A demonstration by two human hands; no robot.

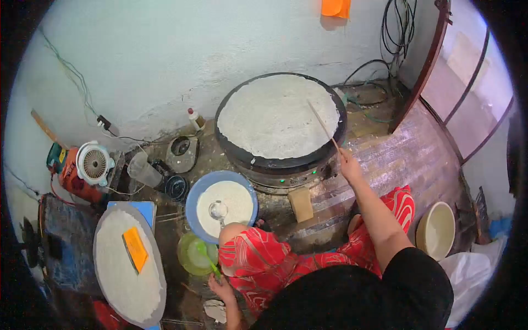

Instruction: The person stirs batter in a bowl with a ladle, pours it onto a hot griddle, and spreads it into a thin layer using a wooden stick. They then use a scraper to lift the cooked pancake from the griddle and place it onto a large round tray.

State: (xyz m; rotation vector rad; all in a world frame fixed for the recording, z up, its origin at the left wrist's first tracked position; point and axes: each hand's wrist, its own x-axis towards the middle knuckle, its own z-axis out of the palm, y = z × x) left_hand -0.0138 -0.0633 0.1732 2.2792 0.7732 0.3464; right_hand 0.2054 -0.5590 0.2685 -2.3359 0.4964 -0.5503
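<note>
My right hand (pixel 348 164) is wrapped round a thin wooden stick (pixel 325 129). The stick's far end lies over a wide pale flatbread (pixel 275 115), which covers most of a round black electric griddle (pixel 264 163). Low on the griddle's front, two green lights glow. My left hand (pixel 222 289) grips the end of a bright green spoon (pixel 207 257); its head rests in a green bowl (pixel 185 263) with some liquid. Beside that bowl stands a blue basin (pixel 192 201) of white batter (pixel 236 201), with a metal ladle (pixel 218 210) in it.
To the left, another flatbread (pixel 118 258) lies on a round grey board with an orange scraper (pixel 135 250) on top. A clear jug (pixel 144 169), a small bottle (pixel 195 119) and an orange machine (pixel 74 179) stand behind. A cream bucket (pixel 436 231) is at right; cables (pixel 399 33) hang on the wall.
</note>
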